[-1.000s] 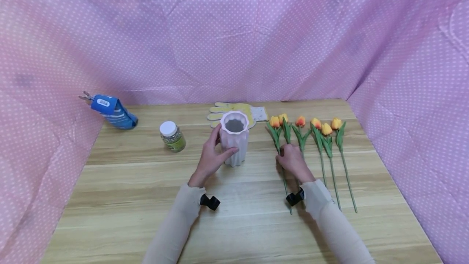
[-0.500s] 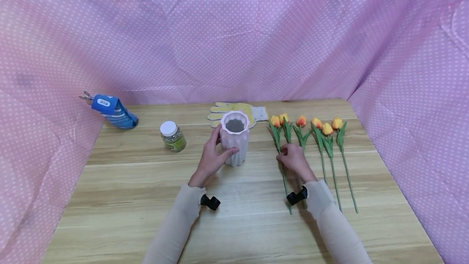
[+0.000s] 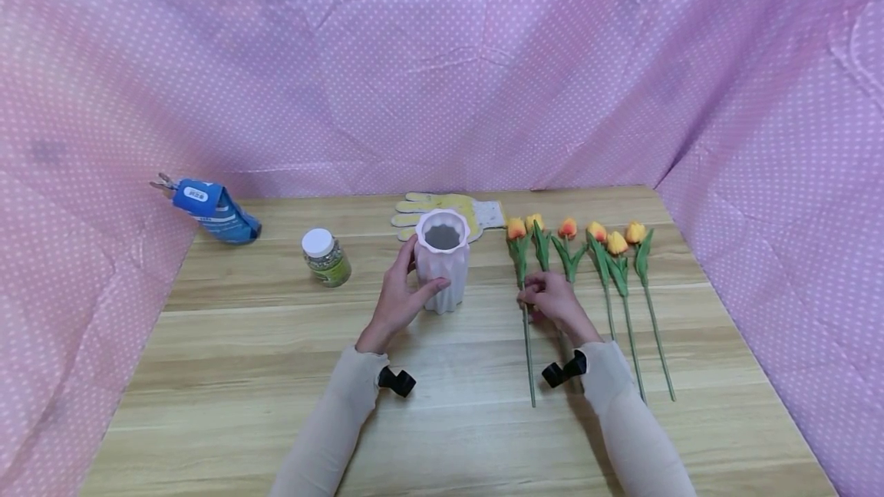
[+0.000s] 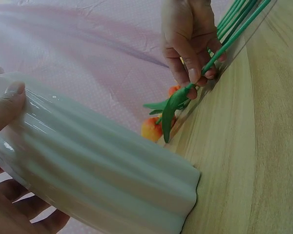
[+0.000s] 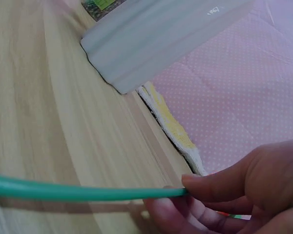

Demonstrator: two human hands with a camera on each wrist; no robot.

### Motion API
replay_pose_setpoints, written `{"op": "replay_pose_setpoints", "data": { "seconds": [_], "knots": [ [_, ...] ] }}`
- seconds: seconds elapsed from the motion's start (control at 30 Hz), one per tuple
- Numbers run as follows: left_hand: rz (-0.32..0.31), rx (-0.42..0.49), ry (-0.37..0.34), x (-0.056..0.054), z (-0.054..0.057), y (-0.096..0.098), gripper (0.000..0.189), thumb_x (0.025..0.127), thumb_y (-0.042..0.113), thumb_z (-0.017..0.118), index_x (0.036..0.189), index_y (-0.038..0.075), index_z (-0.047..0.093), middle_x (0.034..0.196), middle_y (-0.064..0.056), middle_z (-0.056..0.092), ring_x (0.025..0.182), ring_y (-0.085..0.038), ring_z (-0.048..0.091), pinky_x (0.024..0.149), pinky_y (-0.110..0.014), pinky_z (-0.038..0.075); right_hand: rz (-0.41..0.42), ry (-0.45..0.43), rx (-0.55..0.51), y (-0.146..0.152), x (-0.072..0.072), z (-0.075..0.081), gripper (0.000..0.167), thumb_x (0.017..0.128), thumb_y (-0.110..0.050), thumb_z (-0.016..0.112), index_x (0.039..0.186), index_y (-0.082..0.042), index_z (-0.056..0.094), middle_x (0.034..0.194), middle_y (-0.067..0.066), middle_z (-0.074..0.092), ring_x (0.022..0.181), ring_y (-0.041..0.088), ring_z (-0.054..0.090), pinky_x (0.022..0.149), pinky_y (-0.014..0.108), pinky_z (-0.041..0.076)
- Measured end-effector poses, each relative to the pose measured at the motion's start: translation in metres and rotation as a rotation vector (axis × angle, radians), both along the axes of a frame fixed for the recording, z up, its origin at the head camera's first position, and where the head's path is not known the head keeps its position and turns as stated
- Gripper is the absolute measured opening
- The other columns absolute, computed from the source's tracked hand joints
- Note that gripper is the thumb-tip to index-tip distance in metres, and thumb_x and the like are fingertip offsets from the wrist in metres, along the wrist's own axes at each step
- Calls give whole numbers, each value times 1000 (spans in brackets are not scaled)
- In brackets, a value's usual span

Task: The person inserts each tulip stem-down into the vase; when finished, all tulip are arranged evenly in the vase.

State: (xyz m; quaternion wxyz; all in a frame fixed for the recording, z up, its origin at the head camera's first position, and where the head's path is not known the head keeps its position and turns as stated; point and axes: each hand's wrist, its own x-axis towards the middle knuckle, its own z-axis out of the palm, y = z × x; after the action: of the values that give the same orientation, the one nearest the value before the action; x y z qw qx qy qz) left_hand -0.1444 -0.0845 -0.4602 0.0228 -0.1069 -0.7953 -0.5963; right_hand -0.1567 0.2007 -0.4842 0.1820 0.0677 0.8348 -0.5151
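A white fluted vase (image 3: 444,274) stands upright on the table, its scalloped mouth facing up. My left hand (image 3: 399,296) grips it from the left, thumb across the front and fingers round the side, as the left wrist view also shows. My right hand (image 3: 555,299) pinches the green stem (image 5: 88,192) of the leftmost tulip (image 3: 516,228) between thumb and fingers, just below the leaves. In the left wrist view this tulip's orange-yellow bloom (image 4: 151,129) hangs beyond the vase. Several other orange and yellow tulips (image 3: 617,244) lie in a row to the right.
A yellow and white work glove (image 3: 489,215) lies behind the vase. Left of the vase stands a jar (image 3: 331,267) with a white lid. Farther left is a blue packet (image 3: 217,209) with metal tips sticking out. Pink dotted cloth (image 3: 442,83) hangs behind the table.
The right hand has shifted the leftmost tulip slightly; its stem end has moved left and the stem stands straighter. The left hand and the vase have not moved.
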Motion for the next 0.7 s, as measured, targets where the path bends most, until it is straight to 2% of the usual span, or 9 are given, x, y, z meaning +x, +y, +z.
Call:
{"op": "replay_pose_setpoints", "data": {
  "seconds": [0.17, 0.4, 0.6, 0.7],
  "knots": [
    [-5, 8, 8, 0, -1, 0, 89, 87, 23, 80, 158, 17, 27, 154, -10, 47, 140, -31, 48, 117, -51, 40, -47, -10, -138, 2, 0, -4, 38, 96, 4, 57, 132, 15, 50, 99, 12, 66, 75, 11, 65, 60, 25, 60],
    [-3, 4, 17, 0, -2, 0, 89, 87, 22, 80, 158, 17, 27, 154, -10, 47, 139, -32, 49, 116, -51, 41, -101, -17, -303, 7, 0, -7, 38, 97, 8, 53, 132, 17, 43, 86, -3, 65, 75, 7, 66, 62, 25, 61],
    [-4, 3, 18, 0, -1, 0, 88, 87, 22, 79, 158, 16, 27, 154, -11, 47, 139, -32, 49, 116, -51, 41, -144, -18, -433, 10, 2, -7, 34, 97, 8, 52, 128, 18, 40, 81, -5, 67, 73, 7, 67, 61, 24, 60],
    [-3, 4, 17, 0, 0, 1, 88, 87, 23, 79, 158, 16, 27, 155, -10, 46, 139, -32, 49, 116, -52, 41, -172, -22, -496, 12, 4, -7, 28, 97, 9, 53, 122, 14, 42, 78, -7, 67, 72, 7, 68, 61, 24, 61]
  ]
}}
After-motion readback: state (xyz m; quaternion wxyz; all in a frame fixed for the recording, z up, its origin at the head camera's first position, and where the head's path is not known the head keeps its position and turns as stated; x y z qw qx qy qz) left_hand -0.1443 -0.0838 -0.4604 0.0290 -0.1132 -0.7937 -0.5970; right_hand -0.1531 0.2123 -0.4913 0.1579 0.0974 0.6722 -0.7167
